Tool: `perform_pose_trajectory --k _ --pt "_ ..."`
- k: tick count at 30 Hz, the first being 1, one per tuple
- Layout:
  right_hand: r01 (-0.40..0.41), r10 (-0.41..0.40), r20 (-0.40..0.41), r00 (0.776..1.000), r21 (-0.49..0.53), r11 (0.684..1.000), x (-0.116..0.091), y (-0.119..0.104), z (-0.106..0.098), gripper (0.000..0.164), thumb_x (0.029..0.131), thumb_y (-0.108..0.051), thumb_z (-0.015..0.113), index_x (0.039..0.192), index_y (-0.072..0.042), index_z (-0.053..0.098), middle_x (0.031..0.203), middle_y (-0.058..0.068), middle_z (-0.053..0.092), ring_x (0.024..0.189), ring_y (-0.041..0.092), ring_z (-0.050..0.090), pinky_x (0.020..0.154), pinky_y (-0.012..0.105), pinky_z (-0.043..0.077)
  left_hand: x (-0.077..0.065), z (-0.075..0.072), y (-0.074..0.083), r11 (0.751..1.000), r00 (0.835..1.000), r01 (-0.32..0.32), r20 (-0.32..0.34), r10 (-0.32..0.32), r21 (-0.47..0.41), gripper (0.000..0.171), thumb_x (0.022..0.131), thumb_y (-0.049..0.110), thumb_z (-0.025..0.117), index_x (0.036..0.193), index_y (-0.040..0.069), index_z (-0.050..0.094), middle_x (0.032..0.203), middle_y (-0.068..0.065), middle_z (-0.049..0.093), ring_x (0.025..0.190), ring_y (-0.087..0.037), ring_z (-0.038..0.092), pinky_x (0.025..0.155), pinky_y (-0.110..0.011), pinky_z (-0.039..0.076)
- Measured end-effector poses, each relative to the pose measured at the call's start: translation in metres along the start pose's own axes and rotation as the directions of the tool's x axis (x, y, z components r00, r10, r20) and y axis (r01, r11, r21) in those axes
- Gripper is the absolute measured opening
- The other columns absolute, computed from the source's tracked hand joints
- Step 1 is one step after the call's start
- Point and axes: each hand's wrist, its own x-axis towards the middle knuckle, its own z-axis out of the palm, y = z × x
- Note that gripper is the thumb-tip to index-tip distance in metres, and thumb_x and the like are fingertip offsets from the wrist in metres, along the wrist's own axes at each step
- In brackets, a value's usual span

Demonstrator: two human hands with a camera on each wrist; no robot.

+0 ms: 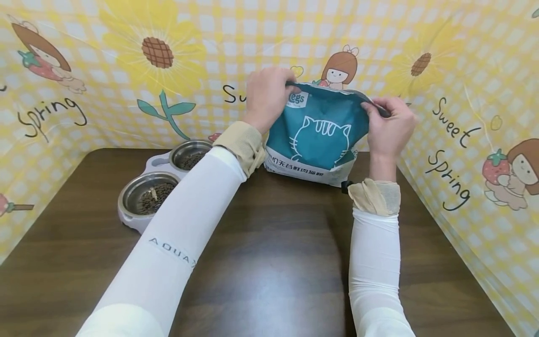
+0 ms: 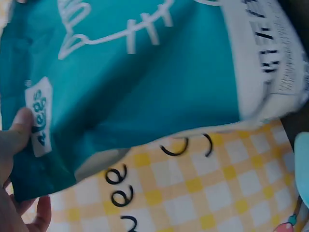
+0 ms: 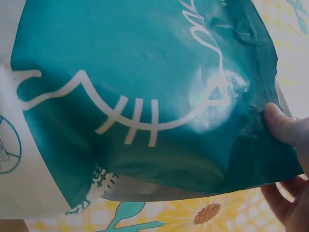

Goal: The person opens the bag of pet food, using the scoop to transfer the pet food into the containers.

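A teal and white cat food bag with a white cat outline stands upright at the back of the table. My left hand pinches its top left corner, the thumb beside the small white logo label in the left wrist view. At the top right corner my right hand grips the bag's edge, thumb in front and fingers behind. Between the two hands the top edge is stretched wide and bows slightly. In the right wrist view the bag's front is creased near that corner.
On the left of the brown table stands a pale double feeder with two metal bowls holding brown kibble, partly behind my left forearm. A small black object lies by the bag's lower right corner. Yellow checked cloth surrounds the table.
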Motion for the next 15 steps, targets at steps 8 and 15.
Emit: perform_pose_trajectory --k 8,15 --pt "-0.218 0.161 0.206 0.965 0.295 0.930 0.014 0.021 -0.012 0.025 0.073 -0.008 0.086 0.094 -0.001 0.077 0.088 0.002 0.076 0.084 0.016 0.066 0.076 0.016 0.055 0.003 0.002 -0.026 0.920 0.979 0.204 0.093 -0.183 -0.334 0.025 0.087 0.039 0.074 0.105 0.021 0.077 0.109 0.004 0.073 0.093 -0.012 0.058 0.078 -0.032 0.048" --pt "-0.323 0.234 0.224 0.946 0.591 0.740 0.023 0.045 -0.011 0.024 0.065 -0.002 0.089 0.079 -0.003 0.069 0.071 0.003 0.074 0.069 0.017 0.067 0.059 0.018 0.053 0.007 0.006 -0.035 0.529 0.887 0.456 0.319 -0.334 -0.715 0.028 0.081 0.039 0.078 0.093 0.013 0.076 0.085 0.002 0.072 0.089 -0.012 0.057 0.082 -0.027 0.044"
